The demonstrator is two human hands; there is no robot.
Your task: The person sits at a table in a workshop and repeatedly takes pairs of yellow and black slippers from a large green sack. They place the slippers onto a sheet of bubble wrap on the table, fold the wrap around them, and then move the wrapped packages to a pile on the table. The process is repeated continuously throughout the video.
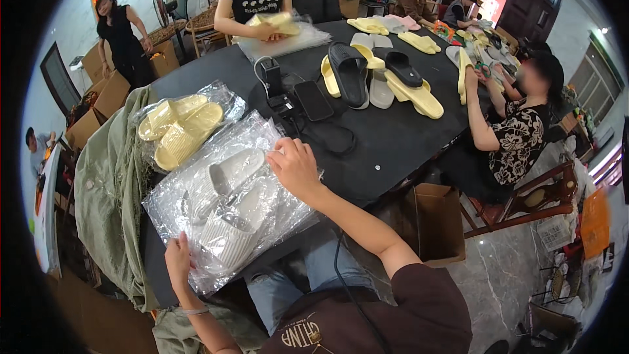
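A pair of light grey slippers (230,239) lies inside a clear plastic bag (171,198), on top of more flat clear bags at the near left of the table. My left hand (177,261) is closed on the bag's near left edge, by the toe end of one slipper. At the bag's far right side, beside a slipper's heel, my right hand (293,165) has its fingers curled on the plastic. Just beyond lies a pair of yellow slippers (178,130) in clear plastic.
The dark table (393,157) carries a phone (314,100), a black charger block (280,101) with cables, and several loose slippers (349,73). Green cloth (108,190) drapes the left edge. Co-workers handle slippers across the table and at right. A cardboard box (440,223) stands below.
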